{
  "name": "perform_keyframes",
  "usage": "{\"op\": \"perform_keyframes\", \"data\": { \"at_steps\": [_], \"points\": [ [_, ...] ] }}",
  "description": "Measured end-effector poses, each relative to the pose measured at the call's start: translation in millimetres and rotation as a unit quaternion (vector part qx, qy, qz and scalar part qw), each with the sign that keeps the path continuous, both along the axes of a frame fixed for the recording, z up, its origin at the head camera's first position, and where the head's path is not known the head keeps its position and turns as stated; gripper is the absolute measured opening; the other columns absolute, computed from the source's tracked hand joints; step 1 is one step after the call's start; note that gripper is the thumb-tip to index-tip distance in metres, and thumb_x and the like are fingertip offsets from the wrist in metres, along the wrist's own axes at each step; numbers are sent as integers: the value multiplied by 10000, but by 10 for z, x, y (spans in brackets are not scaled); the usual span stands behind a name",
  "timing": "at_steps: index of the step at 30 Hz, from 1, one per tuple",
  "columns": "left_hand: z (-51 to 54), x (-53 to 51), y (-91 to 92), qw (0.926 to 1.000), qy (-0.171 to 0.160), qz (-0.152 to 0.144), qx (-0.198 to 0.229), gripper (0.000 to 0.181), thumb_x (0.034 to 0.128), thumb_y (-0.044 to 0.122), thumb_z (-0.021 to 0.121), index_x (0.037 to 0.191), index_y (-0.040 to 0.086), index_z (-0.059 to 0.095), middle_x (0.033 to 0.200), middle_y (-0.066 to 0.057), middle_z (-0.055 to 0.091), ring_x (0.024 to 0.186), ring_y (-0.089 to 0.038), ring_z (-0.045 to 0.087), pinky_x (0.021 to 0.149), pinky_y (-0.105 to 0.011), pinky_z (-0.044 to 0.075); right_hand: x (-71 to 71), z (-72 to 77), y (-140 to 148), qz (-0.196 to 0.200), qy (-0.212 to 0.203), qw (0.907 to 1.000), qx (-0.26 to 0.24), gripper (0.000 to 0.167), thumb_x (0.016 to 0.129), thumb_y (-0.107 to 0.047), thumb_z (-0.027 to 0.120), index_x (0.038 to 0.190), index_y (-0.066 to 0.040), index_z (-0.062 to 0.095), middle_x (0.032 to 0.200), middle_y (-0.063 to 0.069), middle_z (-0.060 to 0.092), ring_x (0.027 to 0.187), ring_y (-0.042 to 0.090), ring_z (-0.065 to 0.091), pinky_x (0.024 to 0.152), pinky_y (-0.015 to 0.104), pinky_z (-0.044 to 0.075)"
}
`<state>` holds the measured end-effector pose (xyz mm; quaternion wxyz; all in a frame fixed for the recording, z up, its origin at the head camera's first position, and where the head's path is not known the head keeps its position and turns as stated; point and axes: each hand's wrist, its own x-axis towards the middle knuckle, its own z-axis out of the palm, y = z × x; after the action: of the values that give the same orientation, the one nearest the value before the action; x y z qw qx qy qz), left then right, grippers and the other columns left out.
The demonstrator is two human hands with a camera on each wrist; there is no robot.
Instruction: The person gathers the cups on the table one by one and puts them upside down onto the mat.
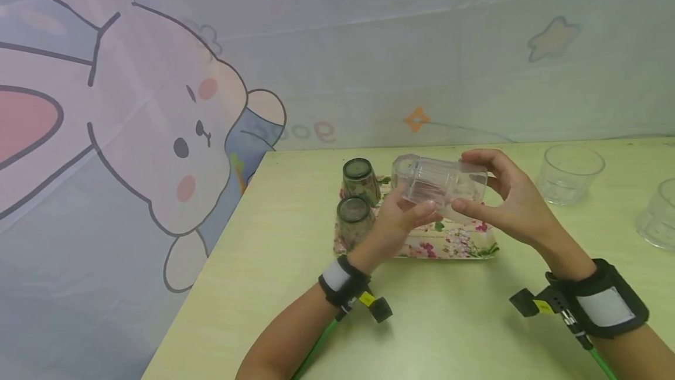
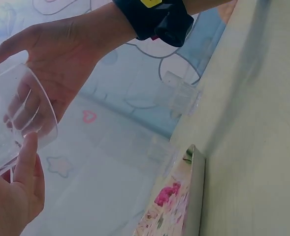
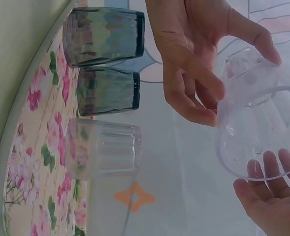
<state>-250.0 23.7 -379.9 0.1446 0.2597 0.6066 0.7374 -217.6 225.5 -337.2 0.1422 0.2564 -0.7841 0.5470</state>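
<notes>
One clear cup [image 1: 448,180] is held in the air, tipped on its side, in front of and over the flowered tray [image 1: 459,246] as the head view shows it. Its base points toward the left hand [image 1: 396,221] and its mouth toward the right hand [image 1: 510,207]. The left hand's thumb and fingers grasp the base end; the right hand's are curved round the rim end, some of them visible through the clear wall in the left wrist view.

Two glasses of smoky green stand upside down at the tray's left side, the far green glass [image 1: 361,185] behind the near green glass [image 1: 352,222]. The left hand and wrist partly cover the near one. Another upturned cup [image 3: 105,149], colourless, stands on the tray beside them; from the head, the held cup blocks part of it and of the tray's middle.

Off to the right, upright on the pale table [image 1: 274,222], are a far tumbler [image 1: 569,176] and a near tumbler [image 1: 660,217], the latter cut by the picture's edge. Behind hangs a cloth [image 1: 369,64] printed with a rabbit [image 1: 153,116].
</notes>
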Motion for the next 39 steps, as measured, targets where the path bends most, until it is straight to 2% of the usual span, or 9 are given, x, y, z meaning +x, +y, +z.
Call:
{"op": "perform_keyframes", "data": {
  "at_steps": [3,8,12,15,18,22,29,36,39],
  "points": [
    [28,-20,-42,9993,222,1,-288,506,929,34,534,1412,90,391,1371,-248,483,1159,-200,607,964,-350,552,6,3,5,-51,12,9999,122,681,745,39,751,1342,3,426,1277,-154,463,1152,-51,453,944,1,360],
    [88,-39,-87,9960,560,50,-689,544,910,77,596,1413,130,398,1380,-182,500,1291,-173,533,970,-284,541,15,15,13,-136,80,9995,277,674,740,23,763,1334,-22,448,1259,-198,458,1144,-74,449,939,-15,352],
    [125,-44,-118,9939,563,43,-946,593,901,87,619,1438,115,371,1413,-158,487,1341,-202,492,974,-273,536,24,36,19,-189,137,9988,426,689,731,6,777,1343,-47,464,1228,-198,464,1112,-60,446,917,-15,357],
    [143,-47,-133,9925,440,36,-1143,624,894,65,627,1452,109,352,1420,-157,486,1338,-225,496,954,-283,549,41,57,20,-271,56,9974,670,695,727,-34,794,1349,-93,489,1208,-159,477,1079,-45,444,903,-9,356],
    [157,-49,-140,9893,414,46,-1400,652,886,53,642,1462,129,346,1418,-153,494,1326,-229,509,936,-275,556,65,80,14,-346,-126,9940,1026,674,736,-103,804,1343,-157,517,1217,-102,492,1036,-31,444,889,68,372],
    [168,-51,-143,9863,507,3,-1569,668,877,41,651,1466,136,351,1412,-157,506,1312,-241,524,920,-266,561,83,90,3,-399,-206,9899,1342,647,743,-166,808,1329,-182,534,1256,-49,518,1002,-30,444,857,147,376],
    [176,-40,-145,9872,542,49,-1501,690,875,34,652,1477,170,345,1430,-136,502,1316,-232,521,933,-264,554,78,75,-20,-539,-45,9904,1275,628,719,-156,825,1289,-144,562,1202,-58,555,963,-34,469,826,74,385],
    [168,-37,-158,9911,665,43,-1150,651,874,6,631,1453,140,366,1414,-166,493,1270,-244,547,932,-290,560,59,38,-59,-558,30,9945,884,618,703,-112,838,1265,-138,580,1160,-176,535,973,-15,503,842,14,391],
    [162,-51,-161,9924,775,22,-958,657,867,-16,612,1456,118,354,1412,-189,473,1236,-214,547,966,-264,539,54,20,-73,-591,24,9955,739,621,707,-98,833,1271,-131,575,1164,-216,520,1001,-23,501,853,-3,382]
  ]
}}
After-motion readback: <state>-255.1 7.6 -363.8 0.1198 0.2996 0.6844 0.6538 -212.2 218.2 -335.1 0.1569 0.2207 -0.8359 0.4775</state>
